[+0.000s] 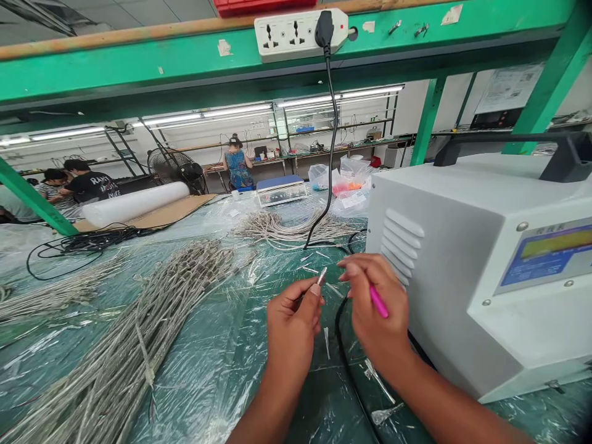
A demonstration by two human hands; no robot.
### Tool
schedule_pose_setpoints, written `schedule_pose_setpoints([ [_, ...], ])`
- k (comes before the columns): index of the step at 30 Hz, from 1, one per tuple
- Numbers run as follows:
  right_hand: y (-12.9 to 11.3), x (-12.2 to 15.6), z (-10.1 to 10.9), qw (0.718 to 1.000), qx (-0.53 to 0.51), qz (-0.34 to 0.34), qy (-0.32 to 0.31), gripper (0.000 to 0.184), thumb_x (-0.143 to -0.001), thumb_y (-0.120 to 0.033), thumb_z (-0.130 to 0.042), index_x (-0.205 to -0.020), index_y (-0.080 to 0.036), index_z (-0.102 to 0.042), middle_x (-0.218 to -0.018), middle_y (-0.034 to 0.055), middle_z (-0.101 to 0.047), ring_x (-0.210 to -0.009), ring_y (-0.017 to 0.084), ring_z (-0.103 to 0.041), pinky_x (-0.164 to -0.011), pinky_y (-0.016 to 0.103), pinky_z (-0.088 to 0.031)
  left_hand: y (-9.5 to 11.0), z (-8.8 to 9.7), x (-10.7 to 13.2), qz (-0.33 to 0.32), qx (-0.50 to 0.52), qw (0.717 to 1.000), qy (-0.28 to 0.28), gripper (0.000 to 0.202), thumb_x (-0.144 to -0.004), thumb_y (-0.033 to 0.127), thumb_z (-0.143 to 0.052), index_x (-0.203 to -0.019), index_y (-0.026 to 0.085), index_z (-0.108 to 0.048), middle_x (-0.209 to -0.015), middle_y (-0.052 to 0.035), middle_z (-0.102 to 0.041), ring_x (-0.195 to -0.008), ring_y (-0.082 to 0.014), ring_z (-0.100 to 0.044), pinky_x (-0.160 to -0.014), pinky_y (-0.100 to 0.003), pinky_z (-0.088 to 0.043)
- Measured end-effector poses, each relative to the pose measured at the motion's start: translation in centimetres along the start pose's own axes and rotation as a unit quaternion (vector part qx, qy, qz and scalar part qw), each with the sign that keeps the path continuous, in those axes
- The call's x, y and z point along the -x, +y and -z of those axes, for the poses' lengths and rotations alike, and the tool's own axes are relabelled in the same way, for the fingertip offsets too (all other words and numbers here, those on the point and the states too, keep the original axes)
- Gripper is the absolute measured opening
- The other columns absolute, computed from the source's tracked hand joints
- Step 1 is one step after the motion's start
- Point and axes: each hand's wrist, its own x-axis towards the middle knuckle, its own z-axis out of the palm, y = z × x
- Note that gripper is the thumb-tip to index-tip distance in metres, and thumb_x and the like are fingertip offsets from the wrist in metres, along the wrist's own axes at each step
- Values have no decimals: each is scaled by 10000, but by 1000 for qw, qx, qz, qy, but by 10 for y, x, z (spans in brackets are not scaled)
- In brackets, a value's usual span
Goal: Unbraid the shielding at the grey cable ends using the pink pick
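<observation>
Left hand (pixel 291 330) clenched on a small silver ferrule (pixel 322 275) — pinched at the fingertips and held up, near the front of the tabletop (pixel 194 394) and just left of a white machine (pixel 444 290). Right hand (pixel 377 314) curled around a pink pen (pixel 379 302), its fingers reaching toward the ferrule, close but apparently not touching. Probably a marking or checking step on the ferrule, though hard to be sure. Next move seemingly calling for a steady pinch and the pen's tip brought to the metal.

Braided wire bundles (pixel 124 364) across the left of the tabletop, a looped bundle (pixel 291 228) toward the back, and a black cable (pixel 345 345) beneath the hands. Above, a white power strip (pixel 300 34) with no legible brand. On the machine, a blue display panel (pixel 548 259) — its small lettering too small to read. Far left, white letters on a black T-shirt (pixel 92 185), perhaps "RAN", the rest unclear.
</observation>
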Motion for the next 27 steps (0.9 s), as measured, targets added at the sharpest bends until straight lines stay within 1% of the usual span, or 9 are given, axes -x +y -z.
schedule_pose_setpoints([
  [1,1,-1,1,1000,10,-9,16,207,-993,-251,-497,-906,-202,-679,-943,61,-630,-830,193,-614,-717,325,-508,0,1,0,-3,4,1000,6,197,-761,314,-762,-845,135,-759,-616,23,-532,-450,-35,-334,-401,-167,-242],
  [2,1,-2,1,1000,11,-16,17,215,-995,-259,-494,-903,-203,-680,-940,61,-631,-814,190,-613,-699,321,-506,0,1,0,-5,10,1000,12,200,-759,313,-764,-853,136,-759,-626,21,-539,-452,-34,-337,-404,-166,-244],
  [4,0,0,1,1000,-13,-16,-24,222,-996,-253,-490,-896,-207,-683,-904,48,-637,-777,177,-611,-668,307,-497,0,3,-1,0,27,999,19,214,-757,314,-772,-883,142,-756,-623,25,-535,-458,-36,-341,-409,-164,-245],
  [6,-2,4,1,996,-51,4,-74,207,-992,-225,-489,-913,-210,-680,-867,33,-646,-742,160,-610,-650,289,-490,0,4,-3,8,47,999,14,219,-761,312,-775,-903,148,-747,-579,43,-499,-456,-40,-334,-411,-164,-244],
  [8,-5,9,1,991,-84,35,-95,193,-985,-189,-486,-926,-205,-670,-850,25,-654,-728,147,-611,-642,275,-487,1,4,-3,12,63,998,6,202,-774,302,-769,-903,149,-738,-575,45,-502,-456,-41,-330,-411,-167,-248],
  [12,-9,10,4,986,-105,76,-105,224,-969,-126,-472,-874,-190,-663,-821,26,-657,-753,146,-616,-666,274,-485,2,4,-4,5,82,997,0,179,-803,293,-744,-893,138,-740,-679,11,-573,-488,-42,-381,-427,-175,-276],
  [18,-11,6,4,984,-96,102,-114,220,-953,-96,-490,-846,-186,-659,-793,28,-654,-743,148,-614,-674,279,-490,1,3,-2,-6,116,993,-24,151,-818,254,-721,-904,138,-762,-709,6,-569,-522,-52,-408,-451,-180,-328],
  [23,-12,6,1,982,-92,108,-125,215,-941,-68,-500,-839,-183,-650,-793,28,-661,-757,144,-624,-695,274,-502,3,1,-2,1,120,993,-7,146,-786,256,-748,-871,141,-777,-685,-1,-593,-508,-50,-414,-436,-167,-331],
  [27,-13,7,1,982,-88,114,-122,217,-940,-59,-502,-829,-186,-638,-782,19,-661,-748,135,-621,-695,261,-503,4,0,-2,4,118,993,-1,154,-768,266,-763,-860,143,-777,-669,-2,-605,-500,-51,-418,-435,-166,-336],
])
